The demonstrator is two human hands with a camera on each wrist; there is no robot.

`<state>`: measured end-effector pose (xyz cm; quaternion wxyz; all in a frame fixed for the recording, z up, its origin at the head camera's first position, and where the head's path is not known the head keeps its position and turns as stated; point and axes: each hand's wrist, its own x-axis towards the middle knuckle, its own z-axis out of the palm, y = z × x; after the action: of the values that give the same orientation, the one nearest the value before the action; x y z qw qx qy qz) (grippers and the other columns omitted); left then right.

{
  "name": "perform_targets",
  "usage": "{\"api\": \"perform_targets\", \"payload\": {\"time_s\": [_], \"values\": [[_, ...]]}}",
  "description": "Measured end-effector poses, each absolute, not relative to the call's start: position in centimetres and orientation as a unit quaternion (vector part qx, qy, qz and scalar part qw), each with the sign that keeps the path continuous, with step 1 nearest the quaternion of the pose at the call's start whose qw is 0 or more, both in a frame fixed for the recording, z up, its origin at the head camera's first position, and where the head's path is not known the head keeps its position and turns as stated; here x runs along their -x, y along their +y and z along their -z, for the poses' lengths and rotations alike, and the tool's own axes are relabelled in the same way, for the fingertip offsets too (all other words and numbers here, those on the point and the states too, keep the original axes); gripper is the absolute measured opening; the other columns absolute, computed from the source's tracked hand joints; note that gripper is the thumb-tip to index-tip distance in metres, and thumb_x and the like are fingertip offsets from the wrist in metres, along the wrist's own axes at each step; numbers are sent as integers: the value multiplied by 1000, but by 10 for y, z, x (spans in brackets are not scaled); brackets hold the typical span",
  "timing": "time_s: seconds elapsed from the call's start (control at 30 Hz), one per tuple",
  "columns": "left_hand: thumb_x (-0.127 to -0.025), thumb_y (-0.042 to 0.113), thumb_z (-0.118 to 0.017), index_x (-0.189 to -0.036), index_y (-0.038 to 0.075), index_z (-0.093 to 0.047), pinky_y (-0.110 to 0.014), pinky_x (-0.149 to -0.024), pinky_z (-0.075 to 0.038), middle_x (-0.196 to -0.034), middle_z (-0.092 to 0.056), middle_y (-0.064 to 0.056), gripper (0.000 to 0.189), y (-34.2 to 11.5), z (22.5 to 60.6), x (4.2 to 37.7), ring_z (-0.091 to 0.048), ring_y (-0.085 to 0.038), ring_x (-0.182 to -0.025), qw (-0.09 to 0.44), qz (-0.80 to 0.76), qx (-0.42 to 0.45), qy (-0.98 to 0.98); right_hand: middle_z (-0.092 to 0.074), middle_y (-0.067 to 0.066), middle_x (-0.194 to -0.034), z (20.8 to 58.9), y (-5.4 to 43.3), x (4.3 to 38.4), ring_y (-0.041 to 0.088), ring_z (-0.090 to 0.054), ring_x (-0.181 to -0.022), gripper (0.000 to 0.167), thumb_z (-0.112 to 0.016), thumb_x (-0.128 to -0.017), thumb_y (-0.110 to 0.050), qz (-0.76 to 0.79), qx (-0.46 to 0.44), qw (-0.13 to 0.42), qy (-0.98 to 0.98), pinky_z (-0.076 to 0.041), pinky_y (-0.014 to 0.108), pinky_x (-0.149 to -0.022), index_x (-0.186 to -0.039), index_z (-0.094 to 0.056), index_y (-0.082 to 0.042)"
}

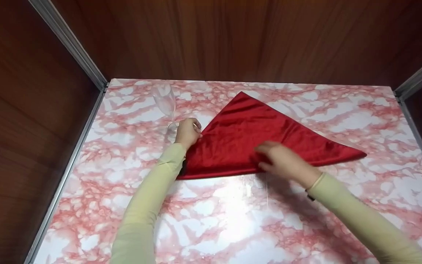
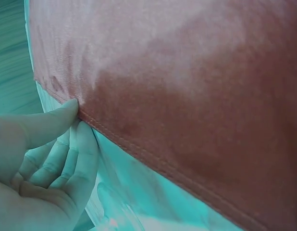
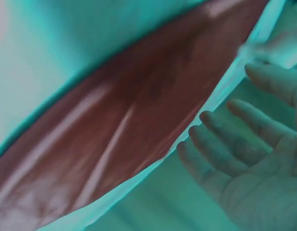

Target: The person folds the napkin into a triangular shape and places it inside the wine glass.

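Observation:
A shiny red cloth (image 1: 240, 135), folded into a triangle, lies on the table with one point toward the back wall. My left hand (image 1: 189, 132) is at its left slanted edge. In the left wrist view, the thumb and fingers of that hand pinch the stitched hem of the cloth (image 2: 177, 106). Over the front middle of the cloth hovers my right hand (image 1: 282, 161), slightly blurred. Its fingers (image 3: 218, 144) are spread and relaxed, with nothing held, in the right wrist view. A clear stemmed glass (image 1: 165, 102) is just behind the left hand, which overlaps its foot.
The table (image 1: 203, 220) has a red and white marbled top. Dark wood panels (image 1: 211, 40) enclose it at the back and both sides, with metal rails (image 1: 68, 36) at the corners.

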<state>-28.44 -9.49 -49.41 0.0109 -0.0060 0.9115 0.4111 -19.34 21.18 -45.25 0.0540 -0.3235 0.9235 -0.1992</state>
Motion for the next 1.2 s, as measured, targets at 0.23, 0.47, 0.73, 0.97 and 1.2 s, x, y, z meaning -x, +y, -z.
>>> {"api": "perform_targets", "payload": {"time_s": [0.23, 0.47, 0.73, 0.97, 1.2], "values": [[-74, -13, -64, -84, -5, -65, -20, -53, -45, -66, -64, -9, 13, -96, 492, 284, -62, -12, -56, 6, -419, 4, 908, -34, 18, -149, 466, 173, 149, 36, -35, -134, 65, -63, -92, -38, 147, 396, 83, 902, -33, 47, -106, -144, -42, -7], [-75, -15, -61, -85, -6, -64, -20, -48, -45, -66, -63, -11, 14, -97, 494, 284, -62, -14, -53, 7, -436, -3, 900, -23, 17, -154, 486, 160, 133, 40, -21, -139, 75, -54, -93, -51, 132, 376, 138, 907, -24, 57, -108, -148, -34, -4], [-76, -5, -70, -93, -3, -66, -33, -77, -48, -84, -65, -13, 17, -80, 488, 265, -62, -27, -84, -26, -325, -105, 939, -22, 17, -155, 491, 153, 129, 40, -17, -140, 78, -52, -92, -56, 133, 355, 139, 915, -20, 59, -108, -148, -34, -5], [-97, 22, -54, -143, 1, -41, -44, -111, -26, -145, -40, -17, 52, -35, 472, 177, -35, -34, -134, 89, -139, -291, 942, -22, 21, -153, 494, 157, 125, 41, -18, -140, 78, -53, -91, -55, 134, 348, 129, 919, -17, 57, -110, -148, -34, -5], [-94, 18, -59, -152, 4, -20, -52, -111, -20, -155, -21, -15, 71, -27, 492, 128, -20, -36, -141, 109, -32, -325, 939, -19, 23, -154, 493, 169, 121, 43, -14, -140, 77, -54, -92, -53, 131, 346, 119, 921, -13, 56, -111, -148, -32, -5]]}}
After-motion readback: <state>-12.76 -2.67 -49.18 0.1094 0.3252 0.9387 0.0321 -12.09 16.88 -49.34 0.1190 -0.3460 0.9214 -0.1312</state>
